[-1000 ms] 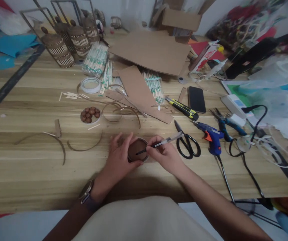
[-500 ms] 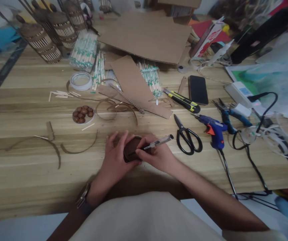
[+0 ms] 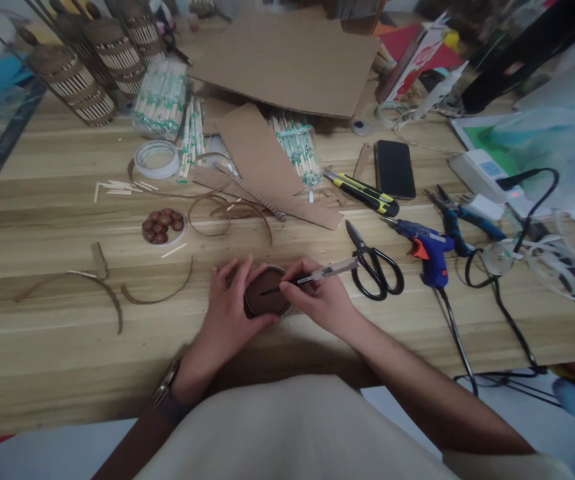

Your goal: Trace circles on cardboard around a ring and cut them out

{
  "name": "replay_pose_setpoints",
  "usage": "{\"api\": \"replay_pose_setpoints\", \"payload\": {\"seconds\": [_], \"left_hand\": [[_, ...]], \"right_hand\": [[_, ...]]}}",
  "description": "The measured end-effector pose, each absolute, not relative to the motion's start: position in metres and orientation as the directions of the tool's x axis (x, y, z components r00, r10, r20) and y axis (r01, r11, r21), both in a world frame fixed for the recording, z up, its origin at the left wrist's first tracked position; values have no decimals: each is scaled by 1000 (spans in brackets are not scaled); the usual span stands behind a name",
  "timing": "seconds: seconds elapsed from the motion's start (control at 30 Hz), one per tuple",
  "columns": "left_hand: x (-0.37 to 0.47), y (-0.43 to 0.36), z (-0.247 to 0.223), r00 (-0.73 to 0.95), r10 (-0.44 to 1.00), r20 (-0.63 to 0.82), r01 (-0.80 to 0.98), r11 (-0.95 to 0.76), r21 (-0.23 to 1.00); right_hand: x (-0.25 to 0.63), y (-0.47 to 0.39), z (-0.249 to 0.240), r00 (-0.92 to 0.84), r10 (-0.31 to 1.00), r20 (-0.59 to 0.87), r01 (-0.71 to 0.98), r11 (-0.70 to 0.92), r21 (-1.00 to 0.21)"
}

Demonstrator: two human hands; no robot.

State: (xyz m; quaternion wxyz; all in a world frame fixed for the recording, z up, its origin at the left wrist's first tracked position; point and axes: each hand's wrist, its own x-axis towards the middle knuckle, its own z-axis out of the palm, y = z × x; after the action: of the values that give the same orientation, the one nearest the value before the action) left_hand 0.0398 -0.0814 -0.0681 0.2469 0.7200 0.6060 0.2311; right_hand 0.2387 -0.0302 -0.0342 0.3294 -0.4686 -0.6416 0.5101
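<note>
A round brown cardboard piece (image 3: 266,303) with a raised pale rim lies on the table in front of me. My left hand (image 3: 232,303) curls around its left side, thumb along the near edge and fingers along the far edge. Pinched in my right hand (image 3: 317,297) is a pen (image 3: 327,271) with a clear barrel, its dark tip over the middle of the round piece. Whether the tip touches the surface I cannot tell. Scissors (image 3: 375,270) with black handles lie just right of my right hand.
A blue glue gun (image 3: 430,253), pliers (image 3: 462,220), a utility knife (image 3: 365,193) and a phone (image 3: 395,169) lie to the right. Brown balls fill a small dish (image 3: 177,237) at left, near curled cardboard strips (image 3: 160,300). Cardboard sheets (image 3: 287,60) and wrapped chopsticks (image 3: 160,100) lie behind.
The pen and my right hand have shifted slightly right and up, and the pen lies flatter. More of the round piece's surface shows. My left hand keeps its hold.
</note>
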Motion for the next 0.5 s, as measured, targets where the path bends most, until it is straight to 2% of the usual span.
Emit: {"api": "replay_pose_setpoints", "payload": {"seconds": [0.5], "left_hand": [[40, -83, -73, 158, 979, 133, 759, -206, 618]], "right_hand": [[222, -31, -44, -419, 894, 158, 234, 275, -933]]}}
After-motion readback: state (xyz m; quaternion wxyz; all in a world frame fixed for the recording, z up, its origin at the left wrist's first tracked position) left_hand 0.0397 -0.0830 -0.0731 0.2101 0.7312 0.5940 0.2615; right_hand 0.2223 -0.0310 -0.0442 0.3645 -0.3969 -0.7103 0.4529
